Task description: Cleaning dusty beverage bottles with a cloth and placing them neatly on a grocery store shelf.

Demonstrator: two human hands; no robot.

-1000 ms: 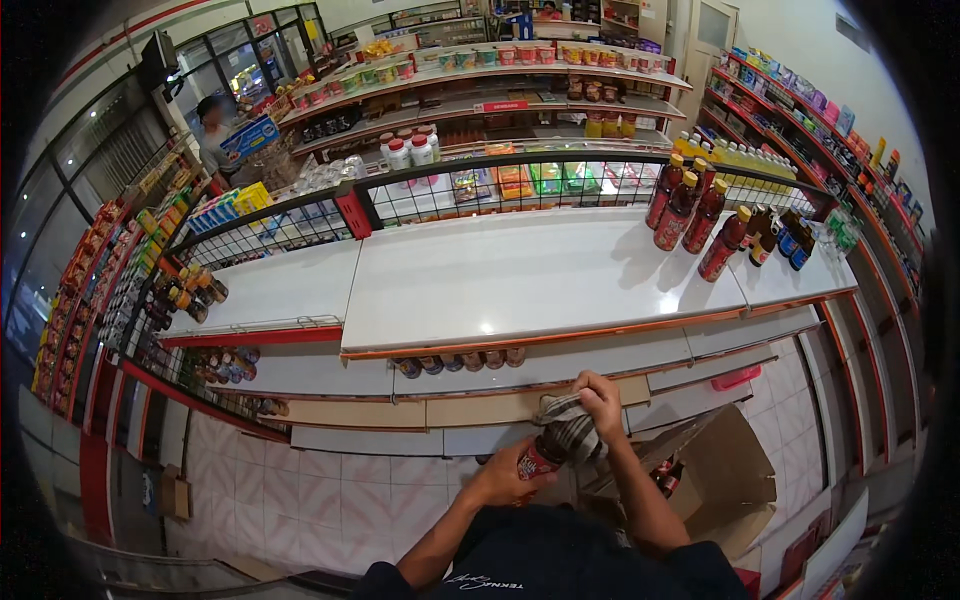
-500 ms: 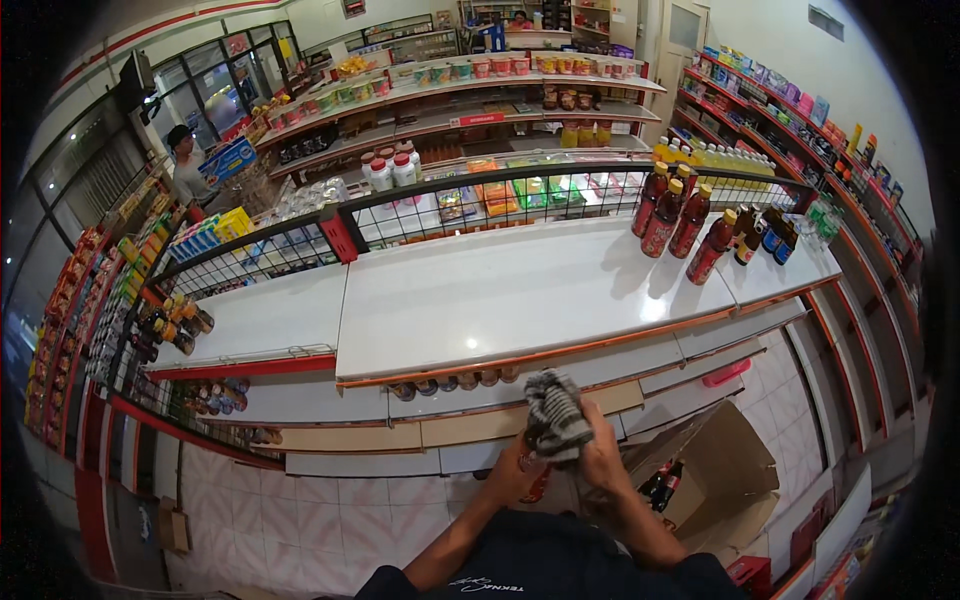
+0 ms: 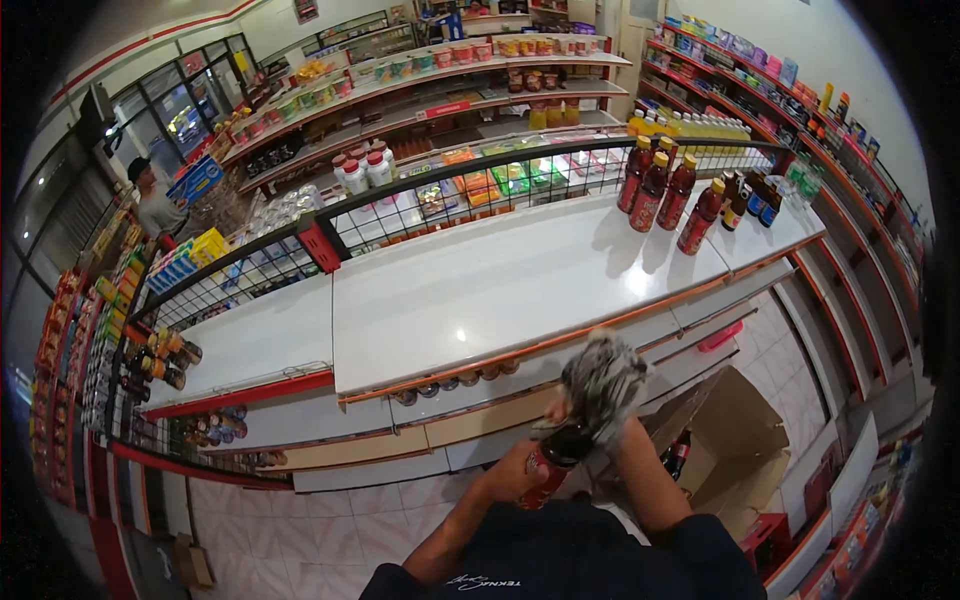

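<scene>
Close to my body, my left hand (image 3: 518,474) is wrapped round a dark bottle (image 3: 547,478) with a red label. The bottle stands tilted, its dark upper part leaning to the right. A grey-and-white striped cloth (image 3: 604,385), bunched up and blurred, is in my right hand (image 3: 630,445) at the bottle's top. The cloth hides most of that hand's fingers. Beyond the hands lies the white shelf top (image 3: 480,295). Several red-labelled bottles (image 3: 650,195) with yellowish caps stand together at its right part, beside smaller dark bottles (image 3: 750,203).
An open cardboard box (image 3: 745,440) with a dark bottle (image 3: 677,455) inside stands at my right. Black wire mesh (image 3: 400,205) borders the shelf's back. Jars (image 3: 170,355) sit at the left end. A person (image 3: 155,205) stands at the far left beside a blue box (image 3: 200,180).
My right hand and the cloth have shifted right and turned over the bottle's top. The bottle now tilts and shows more of its label. The whole view has moved slightly.
</scene>
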